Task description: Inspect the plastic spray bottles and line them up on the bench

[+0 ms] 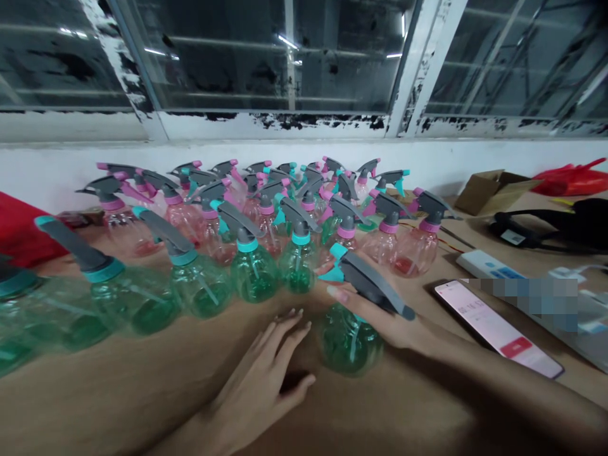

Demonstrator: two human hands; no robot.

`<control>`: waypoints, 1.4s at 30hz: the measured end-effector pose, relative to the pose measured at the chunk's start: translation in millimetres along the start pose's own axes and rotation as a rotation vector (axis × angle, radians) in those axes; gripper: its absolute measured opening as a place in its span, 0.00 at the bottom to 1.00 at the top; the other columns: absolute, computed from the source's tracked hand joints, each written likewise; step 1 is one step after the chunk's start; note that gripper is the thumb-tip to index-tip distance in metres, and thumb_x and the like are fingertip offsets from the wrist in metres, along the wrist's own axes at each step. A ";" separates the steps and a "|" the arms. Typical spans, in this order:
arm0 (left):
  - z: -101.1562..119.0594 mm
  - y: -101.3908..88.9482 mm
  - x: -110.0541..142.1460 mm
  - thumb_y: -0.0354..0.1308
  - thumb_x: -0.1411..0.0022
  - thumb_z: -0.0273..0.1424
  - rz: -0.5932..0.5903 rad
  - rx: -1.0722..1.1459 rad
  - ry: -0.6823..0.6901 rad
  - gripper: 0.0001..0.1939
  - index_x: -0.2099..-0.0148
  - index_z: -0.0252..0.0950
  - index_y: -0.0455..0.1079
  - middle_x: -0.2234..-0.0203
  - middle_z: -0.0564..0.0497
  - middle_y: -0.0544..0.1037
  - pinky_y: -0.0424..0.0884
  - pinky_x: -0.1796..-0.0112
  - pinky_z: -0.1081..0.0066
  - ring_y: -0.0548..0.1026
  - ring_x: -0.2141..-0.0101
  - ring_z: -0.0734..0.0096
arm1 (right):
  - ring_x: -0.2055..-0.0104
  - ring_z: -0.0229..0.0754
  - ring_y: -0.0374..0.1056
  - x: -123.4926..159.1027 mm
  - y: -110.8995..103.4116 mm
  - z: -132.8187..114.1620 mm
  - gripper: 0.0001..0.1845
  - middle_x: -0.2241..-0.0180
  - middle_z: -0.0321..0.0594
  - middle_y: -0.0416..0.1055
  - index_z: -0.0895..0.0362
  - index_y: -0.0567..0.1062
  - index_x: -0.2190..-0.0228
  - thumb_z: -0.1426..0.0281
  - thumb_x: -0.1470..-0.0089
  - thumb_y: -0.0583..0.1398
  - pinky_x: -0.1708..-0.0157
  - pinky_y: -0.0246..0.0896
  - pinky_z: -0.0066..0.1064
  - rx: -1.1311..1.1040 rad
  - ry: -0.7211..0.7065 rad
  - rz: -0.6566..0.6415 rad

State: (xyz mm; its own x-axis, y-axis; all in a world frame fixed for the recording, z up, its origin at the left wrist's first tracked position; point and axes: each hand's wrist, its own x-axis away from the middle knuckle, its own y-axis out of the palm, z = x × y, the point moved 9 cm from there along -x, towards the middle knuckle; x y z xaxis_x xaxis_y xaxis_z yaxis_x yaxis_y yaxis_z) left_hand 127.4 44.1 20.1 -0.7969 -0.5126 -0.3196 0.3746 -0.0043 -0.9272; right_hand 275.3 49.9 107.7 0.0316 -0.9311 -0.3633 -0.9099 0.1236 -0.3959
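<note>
My right hand (380,316) grips the neck and grey trigger head of a green spray bottle (349,342) standing on the brown table (118,392), just in front of the rows. My left hand (270,370) rests flat on the table beside that bottle, fingers spread and holding nothing. Behind stand several green spray bottles (254,269) with teal collars and several pink spray bottles (408,247) with pink collars, lined up toward the wall.
A phone (496,326) with a lit screen lies at the right. Past it are a white power strip (489,265), black cables (546,231), a cardboard box (491,190) and red plastic (570,180). Red cloth (19,231) lies at the left. A white wall and windows are behind.
</note>
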 end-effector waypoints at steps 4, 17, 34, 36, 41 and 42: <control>-2.2 4.0 0.5 0.56 0.38 0.36 -0.014 -0.040 -0.011 0.30 0.37 0.36 0.52 0.41 0.41 0.61 0.63 0.48 0.51 0.63 0.44 0.51 | 0.72 0.39 0.64 -1.0 -4.2 -2.9 0.10 0.73 0.34 0.66 0.52 0.69 0.63 0.66 0.49 0.60 0.70 0.62 0.34 0.012 -0.096 0.024; -3.0 9.1 1.2 0.55 0.37 0.39 -0.065 -0.075 0.009 0.27 0.39 0.36 0.56 0.40 0.43 0.60 0.61 0.47 0.51 0.61 0.43 0.52 | 0.72 0.39 0.63 -1.6 -3.3 -6.4 0.07 0.74 0.34 0.63 0.51 0.70 0.64 0.66 0.48 0.59 0.68 0.62 0.34 0.068 -0.161 0.023; -0.9 8.3 0.1 0.54 0.36 0.39 -0.070 -0.096 0.032 0.26 0.39 0.36 0.57 0.40 0.44 0.60 0.61 0.46 0.52 0.59 0.42 0.54 | 0.75 0.35 0.61 -2.3 -3.3 -12.7 0.05 0.76 0.31 0.63 0.53 0.67 0.71 0.66 0.45 0.56 0.72 0.59 0.30 0.067 -0.147 -0.024; -1.6 8.1 -0.3 0.54 0.36 0.39 -0.067 -0.093 0.029 0.26 0.39 0.36 0.57 0.40 0.44 0.60 0.61 0.46 0.52 0.59 0.42 0.54 | 0.74 0.36 0.62 -3.3 -2.1 -2.1 0.06 0.74 0.32 0.64 0.53 0.69 0.66 0.64 0.45 0.57 0.70 0.60 0.32 0.033 -0.071 -0.028; -2.2 8.1 -1.0 0.54 0.36 0.39 -0.071 -0.095 0.021 0.26 0.39 0.36 0.57 0.40 0.43 0.60 0.62 0.47 0.52 0.60 0.42 0.54 | 0.73 0.38 0.64 -1.6 -3.3 -2.5 0.11 0.74 0.34 0.65 0.53 0.72 0.62 0.63 0.48 0.59 0.68 0.62 0.34 0.006 -0.119 0.024; -2.3 8.1 -0.9 0.54 0.36 0.39 -0.071 -0.095 0.018 0.26 0.39 0.37 0.57 0.40 0.43 0.60 0.62 0.47 0.52 0.60 0.42 0.54 | 0.73 0.39 0.64 -1.1 -3.1 -3.2 0.12 0.74 0.34 0.65 0.53 0.72 0.61 0.62 0.48 0.59 0.69 0.62 0.34 0.006 -0.125 0.027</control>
State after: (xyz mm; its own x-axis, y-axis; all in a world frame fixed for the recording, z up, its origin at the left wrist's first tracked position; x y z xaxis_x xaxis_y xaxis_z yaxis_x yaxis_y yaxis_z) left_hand 130.0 46.5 12.4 -0.8284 -0.4987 -0.2551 0.2711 0.0415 -0.9616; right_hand 276.7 49.4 112.0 0.0587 -0.8775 -0.4760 -0.9087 0.1505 -0.3894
